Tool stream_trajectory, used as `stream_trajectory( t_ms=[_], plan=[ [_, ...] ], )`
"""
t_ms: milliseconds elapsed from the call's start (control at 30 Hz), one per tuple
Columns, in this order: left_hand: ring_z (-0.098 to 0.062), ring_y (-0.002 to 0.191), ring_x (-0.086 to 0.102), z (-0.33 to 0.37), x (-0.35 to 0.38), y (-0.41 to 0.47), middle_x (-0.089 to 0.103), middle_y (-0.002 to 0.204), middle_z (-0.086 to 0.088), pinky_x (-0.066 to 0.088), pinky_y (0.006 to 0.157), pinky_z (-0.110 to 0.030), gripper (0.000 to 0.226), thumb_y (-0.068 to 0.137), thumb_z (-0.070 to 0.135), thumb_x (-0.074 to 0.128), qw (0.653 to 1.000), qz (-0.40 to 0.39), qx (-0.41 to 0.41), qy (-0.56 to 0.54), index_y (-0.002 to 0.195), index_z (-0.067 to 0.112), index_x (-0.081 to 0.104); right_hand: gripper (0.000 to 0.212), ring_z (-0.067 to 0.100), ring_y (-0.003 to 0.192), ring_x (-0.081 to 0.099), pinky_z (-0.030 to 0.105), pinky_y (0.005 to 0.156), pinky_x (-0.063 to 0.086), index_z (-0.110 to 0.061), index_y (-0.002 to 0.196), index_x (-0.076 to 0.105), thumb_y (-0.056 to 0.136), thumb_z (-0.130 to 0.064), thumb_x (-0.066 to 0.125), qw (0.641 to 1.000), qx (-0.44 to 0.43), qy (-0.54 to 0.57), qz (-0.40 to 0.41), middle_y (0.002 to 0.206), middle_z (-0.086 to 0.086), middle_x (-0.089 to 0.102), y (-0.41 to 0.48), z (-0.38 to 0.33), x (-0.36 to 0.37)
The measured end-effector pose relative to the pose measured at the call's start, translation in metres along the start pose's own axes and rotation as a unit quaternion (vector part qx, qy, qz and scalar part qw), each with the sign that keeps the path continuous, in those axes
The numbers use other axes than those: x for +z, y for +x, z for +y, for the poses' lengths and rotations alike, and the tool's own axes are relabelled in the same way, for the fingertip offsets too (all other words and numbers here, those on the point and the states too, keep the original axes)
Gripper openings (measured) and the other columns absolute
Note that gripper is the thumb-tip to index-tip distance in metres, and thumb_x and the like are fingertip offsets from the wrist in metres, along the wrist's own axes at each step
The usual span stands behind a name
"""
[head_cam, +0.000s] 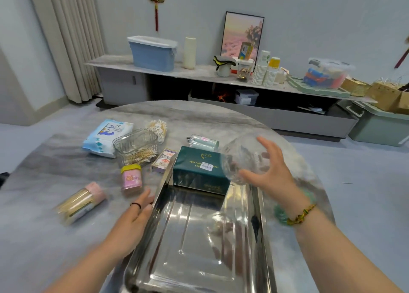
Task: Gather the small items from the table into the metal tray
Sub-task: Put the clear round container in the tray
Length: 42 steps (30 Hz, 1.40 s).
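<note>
Jar [241, 157] over tray [194, 237], centre right.
Right hand [272, 171] grasps it with splayed fingers (blurred) and may drop it; left hand [135, 217] lies flat, holding nothing.

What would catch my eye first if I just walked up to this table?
Probably the big shiny metal tray in the middle foreground, with a dark green tissue pack at its far end. Above the tray's far right corner the right hand holds a clear round container, while the left hand rests at the tray's left rim.
</note>
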<state>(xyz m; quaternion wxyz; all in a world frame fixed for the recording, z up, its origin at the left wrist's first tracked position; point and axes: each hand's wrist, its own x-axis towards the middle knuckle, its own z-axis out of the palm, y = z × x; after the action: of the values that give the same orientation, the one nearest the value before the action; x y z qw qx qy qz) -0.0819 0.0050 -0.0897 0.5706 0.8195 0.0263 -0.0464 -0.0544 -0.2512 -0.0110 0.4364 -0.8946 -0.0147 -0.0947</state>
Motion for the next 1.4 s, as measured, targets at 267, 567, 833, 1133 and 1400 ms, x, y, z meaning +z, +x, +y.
stream_trajectory(
  t_ms=[267,567,833,1133,1400],
  plan=[
    [-0.027,0.129,0.041,-0.013,-0.010,0.007,0.051,0.133,-0.014,0.026,0.115,-0.039,0.042,0.096,0.013,0.034,0.996,-0.003,-0.064,-0.067,0.138,0.012,0.034,0.086,0.015,0.140,0.007,0.029,0.112,0.016,-0.040,0.136,0.018,0.070,-0.030,0.074,0.974,-0.071,-0.096,-0.190,0.153,-0.009,0.003,-0.030,-0.027,0.076],
    [-0.023,0.130,0.040,-0.013,-0.010,0.008,0.048,0.139,-0.010,0.027,0.110,-0.033,0.041,0.096,0.017,0.035,0.996,0.003,-0.055,-0.069,0.136,0.015,0.037,0.081,0.022,0.141,0.004,0.036,0.114,0.019,-0.033,0.139,0.019,0.074,-0.033,0.068,0.961,-0.017,-0.160,-0.226,0.155,-0.003,-0.002,-0.029,-0.015,0.115],
    [-0.022,0.132,0.039,-0.012,-0.007,0.006,0.045,0.141,-0.010,0.026,0.109,-0.028,0.040,0.096,0.016,0.035,0.997,0.012,-0.053,-0.058,0.136,0.013,0.037,0.071,0.021,0.144,-0.003,0.040,0.117,0.000,-0.030,0.143,0.015,0.084,-0.049,0.049,0.924,-0.090,-0.312,-0.202,0.157,-0.005,0.004,-0.023,-0.010,0.125],
    [-0.018,0.135,0.035,-0.009,-0.006,0.002,0.041,0.145,-0.007,0.022,0.110,-0.025,0.041,0.096,0.015,0.034,0.998,-0.003,-0.045,-0.040,0.138,0.012,0.034,0.101,0.018,0.144,-0.009,0.037,0.116,-0.005,-0.031,0.144,0.012,0.060,-0.087,0.020,0.923,-0.089,-0.303,-0.219,0.157,-0.004,-0.002,-0.023,-0.009,0.124],
    [-0.025,0.127,0.042,-0.001,-0.030,0.024,0.045,0.139,-0.014,0.030,0.091,-0.022,0.038,0.094,0.013,0.041,0.994,0.104,-0.022,0.035,0.132,0.010,0.043,0.053,0.019,0.144,-0.011,0.032,0.115,-0.010,-0.026,0.144,0.014,0.095,-0.039,0.029,0.951,-0.060,-0.295,-0.071,0.157,0.003,-0.008,0.016,-0.013,0.100]
  ],
)
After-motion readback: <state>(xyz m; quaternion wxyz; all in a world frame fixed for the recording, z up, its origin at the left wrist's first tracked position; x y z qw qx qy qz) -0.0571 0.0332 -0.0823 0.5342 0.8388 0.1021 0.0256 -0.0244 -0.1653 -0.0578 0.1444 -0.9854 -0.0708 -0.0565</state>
